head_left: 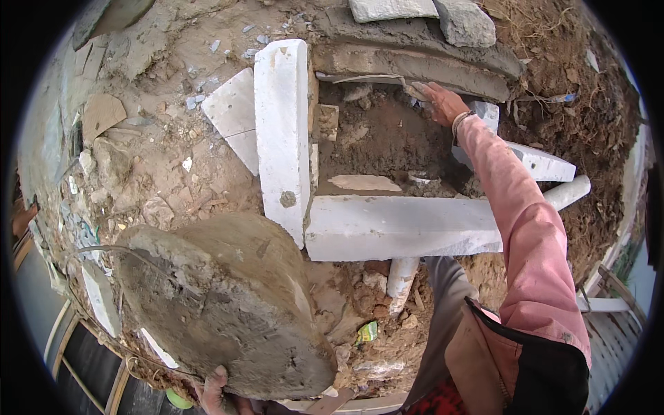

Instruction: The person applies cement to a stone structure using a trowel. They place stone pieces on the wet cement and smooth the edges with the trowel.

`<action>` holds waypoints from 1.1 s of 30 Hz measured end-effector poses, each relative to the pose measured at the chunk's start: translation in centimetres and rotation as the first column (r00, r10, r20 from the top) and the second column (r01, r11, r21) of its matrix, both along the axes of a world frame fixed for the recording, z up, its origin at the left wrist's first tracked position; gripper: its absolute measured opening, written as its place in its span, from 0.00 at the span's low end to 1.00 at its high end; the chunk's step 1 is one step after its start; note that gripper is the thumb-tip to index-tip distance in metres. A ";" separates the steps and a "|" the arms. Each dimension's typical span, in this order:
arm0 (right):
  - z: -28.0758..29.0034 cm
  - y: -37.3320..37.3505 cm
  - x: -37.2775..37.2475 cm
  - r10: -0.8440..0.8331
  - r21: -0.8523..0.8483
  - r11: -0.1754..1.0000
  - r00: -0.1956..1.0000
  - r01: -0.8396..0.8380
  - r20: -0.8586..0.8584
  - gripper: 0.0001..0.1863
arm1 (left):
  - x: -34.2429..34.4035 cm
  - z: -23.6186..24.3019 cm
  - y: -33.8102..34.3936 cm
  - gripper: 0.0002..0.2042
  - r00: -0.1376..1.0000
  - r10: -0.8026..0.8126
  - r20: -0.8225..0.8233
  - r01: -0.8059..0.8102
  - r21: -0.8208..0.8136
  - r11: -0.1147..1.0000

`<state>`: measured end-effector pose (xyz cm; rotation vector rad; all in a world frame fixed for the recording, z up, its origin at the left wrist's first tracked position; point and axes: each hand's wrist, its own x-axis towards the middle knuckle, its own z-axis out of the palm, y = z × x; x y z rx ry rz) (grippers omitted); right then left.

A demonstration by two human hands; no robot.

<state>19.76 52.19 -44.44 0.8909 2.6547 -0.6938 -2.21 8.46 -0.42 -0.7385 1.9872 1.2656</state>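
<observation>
My left hand grips the lower edge of a large mortar-caked bucket, thumb on its rim. The bucket is tilted, and a thin wire handle arcs along its left side. My right hand, in a pink sleeve, reaches over the near white block into a pit framed by blocks. Its fingers are drawn together at the far wall, beside wet mortar. Something small and greyish is at the fingertips; I cannot make out what. A long white block borders the pit's left side.
White plastic pipes protrude beyond the blocks at the near side and the right. A broken white slab lies left of the frame. Stones rest at the far edge. Rubble and a green-yellow wrapper lie on the ground.
</observation>
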 end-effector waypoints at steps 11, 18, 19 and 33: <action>1.1 -5.2 -1.7 -0.094 -0.215 0.976 0.968 0.043 -0.233 0.32 | 0.7 -0.4 -0.5 0.28 0.994 -0.053 -0.098 0.068 0.157 0.985; 3.4 -7.0 -9.4 -0.575 -0.901 0.227 0.797 0.371 0.184 0.20 | 1.1 -0.2 0.4 0.28 0.998 0.005 -0.065 0.006 0.176 0.984; 2.9 -7.7 -10.4 -0.634 -0.937 0.107 0.749 0.333 0.193 0.20 | 1.1 -0.2 0.4 0.27 0.998 0.022 -0.060 -0.012 0.158 0.987; 5.9 -4.4 7.9 -0.855 -0.906 -0.022 0.461 0.423 0.237 0.22 | 1.8 -0.3 2.0 0.29 0.993 -0.069 -0.098 0.084 0.166 0.982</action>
